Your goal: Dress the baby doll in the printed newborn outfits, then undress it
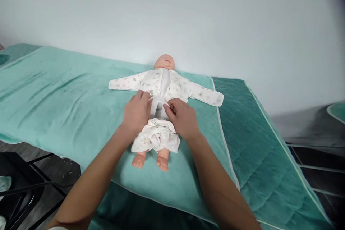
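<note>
A baby doll (164, 61) lies on its back with its bare feet toward me. It wears a white printed long-sleeved top (180, 85), parted down the front, with both sleeves stretched out sideways. White printed pants (159, 134) are bunched around its legs. At the doll's waist is a white diaper (159, 100). My left hand (136, 110) grips the diaper's edge at the left side, its fingertips partly hidden. On the opposite side, my right hand (183, 116) is closed with thumb and fingers pinching the diaper's other edge.
Under the doll is a light green plush cover (67, 97), laid over a darker green quilted cover (258, 143). A pale wall (172, 14) rises behind. A black chair (21, 187) stands at the lower left, and a metal rack (318, 167) at the right.
</note>
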Available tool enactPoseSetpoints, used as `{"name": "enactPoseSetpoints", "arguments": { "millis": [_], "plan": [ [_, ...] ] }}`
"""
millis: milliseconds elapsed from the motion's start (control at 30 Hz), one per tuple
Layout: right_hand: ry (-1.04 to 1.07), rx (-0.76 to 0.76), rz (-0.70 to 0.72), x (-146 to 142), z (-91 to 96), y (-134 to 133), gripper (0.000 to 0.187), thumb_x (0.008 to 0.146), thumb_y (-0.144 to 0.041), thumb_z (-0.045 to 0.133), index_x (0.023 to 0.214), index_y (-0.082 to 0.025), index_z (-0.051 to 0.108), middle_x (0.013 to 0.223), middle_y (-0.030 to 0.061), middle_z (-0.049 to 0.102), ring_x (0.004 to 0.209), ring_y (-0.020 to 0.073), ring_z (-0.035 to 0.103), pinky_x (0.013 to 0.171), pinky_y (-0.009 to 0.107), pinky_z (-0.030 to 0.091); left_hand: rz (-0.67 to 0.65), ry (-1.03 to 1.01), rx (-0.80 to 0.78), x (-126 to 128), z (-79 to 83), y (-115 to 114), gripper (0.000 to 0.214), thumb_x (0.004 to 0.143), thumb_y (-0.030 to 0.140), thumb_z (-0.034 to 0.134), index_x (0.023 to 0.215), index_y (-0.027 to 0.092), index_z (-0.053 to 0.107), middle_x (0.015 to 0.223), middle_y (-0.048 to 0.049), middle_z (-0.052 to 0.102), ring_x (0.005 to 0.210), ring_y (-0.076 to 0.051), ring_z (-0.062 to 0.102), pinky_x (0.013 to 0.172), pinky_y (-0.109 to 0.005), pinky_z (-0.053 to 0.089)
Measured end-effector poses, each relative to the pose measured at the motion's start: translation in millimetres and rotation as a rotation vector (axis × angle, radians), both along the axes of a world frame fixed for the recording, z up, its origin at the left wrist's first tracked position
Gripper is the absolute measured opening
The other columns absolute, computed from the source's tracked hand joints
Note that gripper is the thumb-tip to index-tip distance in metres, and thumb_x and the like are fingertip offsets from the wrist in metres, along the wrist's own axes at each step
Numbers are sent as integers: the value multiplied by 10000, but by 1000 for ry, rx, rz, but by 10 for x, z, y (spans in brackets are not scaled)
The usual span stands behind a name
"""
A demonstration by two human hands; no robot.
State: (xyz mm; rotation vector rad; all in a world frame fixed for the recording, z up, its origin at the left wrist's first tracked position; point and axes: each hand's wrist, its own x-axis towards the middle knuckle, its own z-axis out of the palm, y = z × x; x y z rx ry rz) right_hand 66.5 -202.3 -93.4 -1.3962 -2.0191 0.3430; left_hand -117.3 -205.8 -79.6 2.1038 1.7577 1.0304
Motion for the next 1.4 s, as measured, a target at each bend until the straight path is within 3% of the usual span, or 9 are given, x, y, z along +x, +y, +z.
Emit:
{"name": "enactPoseSetpoints", "arguments": {
  "millis": [100, 233, 333, 600, 767, 933, 1133, 1267, 1400],
  "plan": [
    [408, -84, -59, 40, -34, 57, 232, 950, -429, 559, 832, -234, 515, 688, -31, 532, 640, 153, 531, 650, 293, 418, 171, -456, 1, -187, -102, 174, 188, 974, 370, 538, 890, 204, 568, 783, -16, 556, 771, -180, 543, 771, -306, 455],
    [888, -40, -175, 226, -105, 149, 266, 859, -455, 660, 825, -232, 519, 691, -53, 529, 606, 126, 557, 618, 272, 485, 199, -1249, -127, -627, -374, 431, 199, 920, 378, 615, 935, 181, 587, 843, -22, 631, 728, -139, 589, 725, -285, 527],
    [1054, 69, -334, 569, -209, 197, 333, 763, -480, 731, 792, -222, 523, 681, -66, 516, 571, 99, 507, 577, 251, 484, 209, -1413, -117, -930, -525, 520, 199, 876, 330, 684, 921, 171, 574, 832, -32, 664, 703, -125, 629, 678, -259, 553],
    [626, -62, -691, 1471, -568, -103, 187, 751, -366, 669, 692, -216, 572, 540, -44, 558, 507, 142, 507, 526, 281, 402, 447, -843, -68, -1194, -646, 393, 189, 958, 353, 531, 850, 218, 456, 526, 77, 455, 414, -98, 429, 468, -212, 344],
    [329, -125, -736, 1459, -606, -285, 200, 761, -382, 606, 646, -221, 576, 572, -7, 581, 571, 176, 507, 600, 318, 383, 640, -393, 61, -1178, -658, 238, 104, 942, 319, 544, 943, 216, 531, 737, -5, 597, 697, -170, 577, 655, -260, 400],
    [40, -175, -736, 1318, -611, -323, 194, 784, -403, 580, 710, -223, 580, 695, 44, 618, 655, 207, 510, 639, 333, 351, 691, -116, -57, -1078, -650, 189, 190, 951, 333, 521, 1088, 216, 580, 887, -96, 658, 879, -283, 637, 758, -357, 447],
    [-102, 103, -665, 1127, -635, -368, 170, 847, -344, 568, 928, -200, 608, 1109, 159, 614, 951, 303, 583, 761, 408, 443, 415, 141, 322, -985, -722, 193, 232, 912, 189, 525, 1123, 164, 620, 1177, -170, 627, 1162, -333, 543, 1007, -490, 406],
    [-108, 379, -267, 875, -578, -373, 173, 918, -207, 539, 1078, -192, 603, 1155, 154, 634, 1122, 297, 567, 949, 439, 460, -66, 296, 263, -875, -692, 150, 235, 1007, 293, 454, 1035, 197, 666, 1027, -104, 686, 1031, -262, 575, 920, -416, 422],
    [-299, 250, 47, 603, -539, -357, 194, 913, -132, 534, 1072, -204, 621, 1127, 103, 675, 1057, 273, 581, 916, 402, 449, -257, 364, 161, -814, -658, 139, 320, 1037, 375, 408, 964, 209, 672, 967, -73, 692, 947, -232, 564, 817, -378, 403]
  ]
}}
